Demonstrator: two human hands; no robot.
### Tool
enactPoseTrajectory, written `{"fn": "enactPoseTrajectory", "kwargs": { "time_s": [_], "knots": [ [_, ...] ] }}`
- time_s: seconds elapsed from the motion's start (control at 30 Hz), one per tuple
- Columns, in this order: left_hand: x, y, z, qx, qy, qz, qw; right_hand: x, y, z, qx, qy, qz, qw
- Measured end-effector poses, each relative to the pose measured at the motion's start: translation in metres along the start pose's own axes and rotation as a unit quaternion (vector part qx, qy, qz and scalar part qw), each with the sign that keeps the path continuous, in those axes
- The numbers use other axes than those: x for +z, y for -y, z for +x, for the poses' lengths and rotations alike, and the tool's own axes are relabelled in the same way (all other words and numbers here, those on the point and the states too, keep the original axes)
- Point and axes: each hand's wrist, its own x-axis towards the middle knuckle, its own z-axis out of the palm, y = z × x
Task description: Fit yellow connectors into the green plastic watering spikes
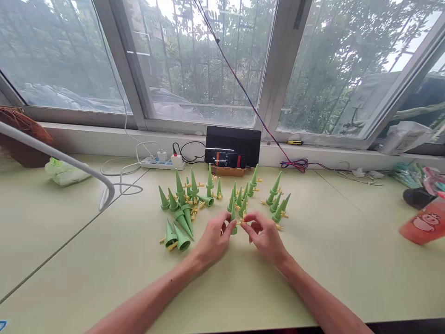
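Near the middle of the table, my left hand [216,235] pinches a green plastic watering spike [234,219] upright, its pointed tip up. My right hand [266,234] closes thumb and fingers on a small yellow valve [242,221] at the right side of that spike. Whether the valve sits fully in the spike is too small to tell. Just behind the hands stand several green spikes [239,197] with yellow valves. To the left is a larger group of spikes [181,190], some upright and some lying down. A smaller group [278,206] is on the right.
A phone [229,160] leans on a dark tablet [250,141] at the back. Behind on the left lies a power strip [162,163] with cables. A white curved bar [62,150] crosses the left side. A red-orange container [424,222] stands at the far right, beside plastic bags [406,174].
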Motion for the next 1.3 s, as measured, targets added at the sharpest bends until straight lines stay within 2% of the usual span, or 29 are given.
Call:
{"fn": "enactPoseTrajectory", "kwargs": {
  "time_s": [0.27,0.57,0.9,1.3],
  "knots": [
    [0.002,0.005,0.0,-0.007,-0.001,0.0,1.0,0.001,-0.002,0.0,0.006,0.001,0.008,1.0],
    [0.001,0.0,-0.002,-0.005,0.015,-0.043,0.999,0.001,-0.002,0.001,0.013,0.0,0.046,0.999],
    [0.001,0.007,-0.002,0.027,0.01,-0.016,0.999,0.002,-0.006,0.001,0.009,0.004,0.047,0.999],
    [0.0,0.005,-0.002,0.035,0.026,-0.032,0.999,0.002,-0.011,0.001,0.012,0.004,0.044,0.999]
  ]
}}
